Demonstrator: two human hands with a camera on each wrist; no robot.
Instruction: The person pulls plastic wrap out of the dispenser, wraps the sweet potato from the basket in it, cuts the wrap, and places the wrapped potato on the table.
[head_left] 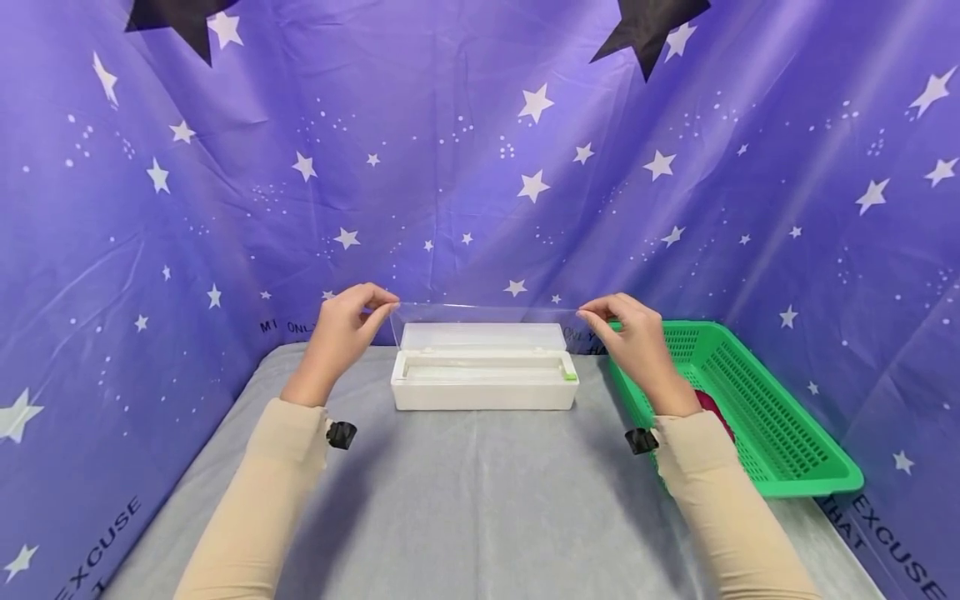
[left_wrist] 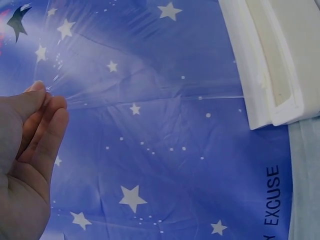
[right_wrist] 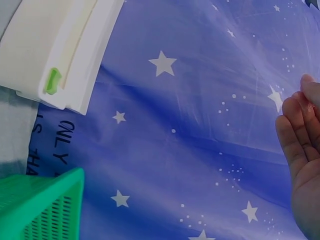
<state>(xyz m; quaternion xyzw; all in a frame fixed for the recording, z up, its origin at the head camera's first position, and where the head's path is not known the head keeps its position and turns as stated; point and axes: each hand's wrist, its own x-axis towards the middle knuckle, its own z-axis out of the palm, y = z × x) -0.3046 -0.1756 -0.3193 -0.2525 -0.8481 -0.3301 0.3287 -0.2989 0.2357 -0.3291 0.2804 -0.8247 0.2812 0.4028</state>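
Observation:
A long white box (head_left: 484, 395) with its lid (head_left: 483, 337) tipped back stands at the middle of the table. Clear film (head_left: 487, 314) rises from it, stretched between both hands above the box. My left hand (head_left: 347, 327) pinches the film's upper left corner between thumb and fingers; in the left wrist view the film (left_wrist: 150, 85) runs from the left hand (left_wrist: 35, 145) to the box (left_wrist: 305, 60). My right hand (head_left: 632, 337) pinches the upper right corner. The right wrist view has the right hand (right_wrist: 305, 145) at its edge and a green slider (right_wrist: 52, 81) on the box.
A green perforated basket (head_left: 806, 487) stands on the right of the grey-covered table (head_left: 472, 508), partly behind the right forearm, with a dark red item (head_left: 714, 410) inside. A purple star-printed curtain (head_left: 450, 150) hangs behind the table and along both sides.

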